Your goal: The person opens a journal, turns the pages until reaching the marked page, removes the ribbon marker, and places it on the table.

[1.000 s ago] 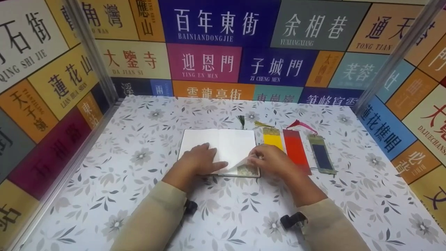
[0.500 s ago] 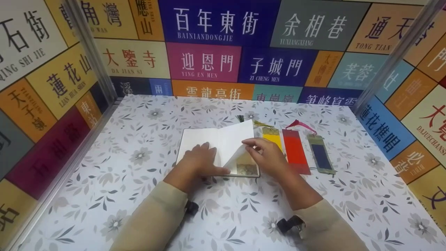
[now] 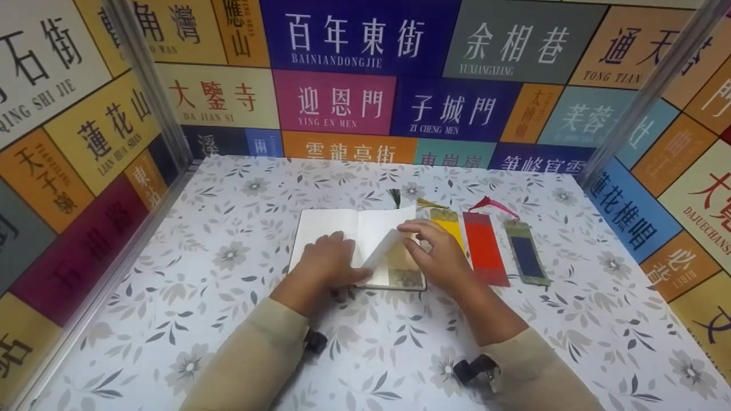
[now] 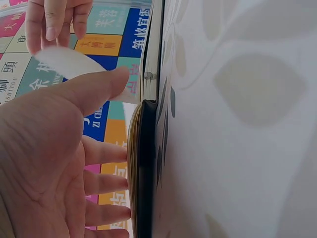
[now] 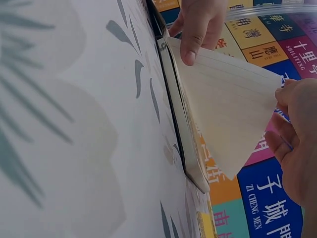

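Observation:
A notebook (image 3: 317, 224) lies open on the table with blank pages. My left hand (image 3: 325, 260) rests on its left page, fingers spread, thumb reaching across the centre fold near the bottom. In the left wrist view the fingertips touch the page edges. My right hand (image 3: 437, 248) pinches the corner of a right-hand page (image 5: 228, 106), which is raised and curls toward the fold. Beneath this page shows a brownish patterned strip (image 3: 404, 278), lying on the right side of the notebook. A dark green tassel (image 3: 395, 198) pokes out past the notebook's top edge.
To the right lie a yellow bookmark (image 3: 448, 226) partly behind my right hand, a red bookmark (image 3: 485, 251) with a pink tassel (image 3: 490, 202), and a dark blue bookmark (image 3: 526, 251) with a green border. Panels with street names (image 3: 345, 103) stand around the floral table (image 3: 228, 342).
My right hand has lifted the page from its lower right corner and moved it up toward the notebook's far side, uncovering more of the patterned strip. My left hand stays on the left page.

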Action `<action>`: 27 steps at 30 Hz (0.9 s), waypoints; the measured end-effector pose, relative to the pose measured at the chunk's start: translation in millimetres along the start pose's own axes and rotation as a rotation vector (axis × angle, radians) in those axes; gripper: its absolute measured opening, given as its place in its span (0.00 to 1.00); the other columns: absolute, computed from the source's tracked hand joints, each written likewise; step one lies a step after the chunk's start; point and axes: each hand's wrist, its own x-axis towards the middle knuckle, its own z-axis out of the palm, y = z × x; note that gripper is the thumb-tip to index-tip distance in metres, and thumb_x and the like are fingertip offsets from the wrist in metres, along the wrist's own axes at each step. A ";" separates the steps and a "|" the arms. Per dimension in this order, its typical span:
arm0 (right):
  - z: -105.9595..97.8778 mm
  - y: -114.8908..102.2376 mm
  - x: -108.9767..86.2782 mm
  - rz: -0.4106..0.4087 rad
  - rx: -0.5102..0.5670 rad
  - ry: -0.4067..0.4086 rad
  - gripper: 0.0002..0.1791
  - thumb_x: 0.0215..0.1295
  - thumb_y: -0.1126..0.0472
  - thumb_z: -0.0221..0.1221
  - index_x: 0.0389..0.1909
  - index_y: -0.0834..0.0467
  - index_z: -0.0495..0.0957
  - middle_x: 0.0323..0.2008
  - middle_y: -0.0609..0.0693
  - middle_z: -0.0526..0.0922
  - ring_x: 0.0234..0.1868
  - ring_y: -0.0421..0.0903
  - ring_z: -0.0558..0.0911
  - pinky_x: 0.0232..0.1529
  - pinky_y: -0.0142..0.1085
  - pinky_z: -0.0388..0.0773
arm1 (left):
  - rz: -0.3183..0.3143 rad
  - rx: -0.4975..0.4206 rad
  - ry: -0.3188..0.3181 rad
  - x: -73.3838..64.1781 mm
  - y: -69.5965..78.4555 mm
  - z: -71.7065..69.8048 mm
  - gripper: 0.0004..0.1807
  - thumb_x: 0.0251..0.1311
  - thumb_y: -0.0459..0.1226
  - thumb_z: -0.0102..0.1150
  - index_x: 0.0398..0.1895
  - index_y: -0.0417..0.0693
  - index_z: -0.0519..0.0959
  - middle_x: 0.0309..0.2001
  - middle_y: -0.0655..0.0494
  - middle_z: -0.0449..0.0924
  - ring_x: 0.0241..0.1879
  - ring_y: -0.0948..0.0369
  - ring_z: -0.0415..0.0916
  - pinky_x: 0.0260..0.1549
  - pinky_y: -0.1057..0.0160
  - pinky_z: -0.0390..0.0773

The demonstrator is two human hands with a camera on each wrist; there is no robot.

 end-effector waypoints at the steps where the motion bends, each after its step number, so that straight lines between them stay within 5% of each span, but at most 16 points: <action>1: 0.3 1.0 0.3 -0.004 -0.001 -0.006 0.18 0.77 0.54 0.64 0.63 0.39 0.84 0.67 0.38 0.83 0.70 0.45 0.80 0.70 0.52 0.82 | -0.002 0.000 0.006 0.6 -0.2 0.2 0.43 0.61 0.71 0.63 0.63 0.48 0.81 0.58 0.45 0.80 0.55 0.43 0.80 0.59 0.39 0.81; 5: 2.5 5.5 2.3 -0.016 -0.040 -0.056 0.20 0.76 0.53 0.65 0.66 0.40 0.82 0.70 0.37 0.80 0.73 0.46 0.78 0.71 0.49 0.82 | -0.018 -0.022 0.032 2.3 -1.2 0.7 0.46 0.62 0.69 0.64 0.73 0.50 0.75 0.66 0.45 0.79 0.62 0.42 0.80 0.63 0.38 0.80; 10: 4.8 9.6 3.2 0.001 -0.075 -0.153 0.22 0.75 0.52 0.66 0.68 0.43 0.82 0.74 0.38 0.77 0.80 0.49 0.71 0.78 0.54 0.73 | -0.051 -0.078 0.048 4.1 -1.3 0.6 0.59 0.61 0.68 0.67 0.87 0.51 0.56 0.76 0.43 0.72 0.72 0.40 0.74 0.70 0.36 0.76; 19: 8.1 15.0 2.2 0.044 -0.119 -0.268 0.24 0.74 0.48 0.65 0.69 0.41 0.81 0.78 0.38 0.73 0.82 0.50 0.68 0.83 0.57 0.66 | -0.104 -0.176 0.194 7.1 -0.1 -3.1 0.72 0.54 0.64 0.77 0.90 0.59 0.37 0.76 0.43 0.71 0.67 0.41 0.79 0.66 0.39 0.80; 27: 8.6 17.0 2.8 0.124 -0.177 -0.348 0.25 0.73 0.45 0.67 0.69 0.37 0.80 0.79 0.35 0.70 0.82 0.48 0.67 0.82 0.57 0.66 | -0.111 -0.155 0.254 6.7 -2.1 -6.8 0.76 0.50 0.59 0.83 0.90 0.65 0.33 0.87 0.42 0.50 0.83 0.41 0.58 0.76 0.35 0.70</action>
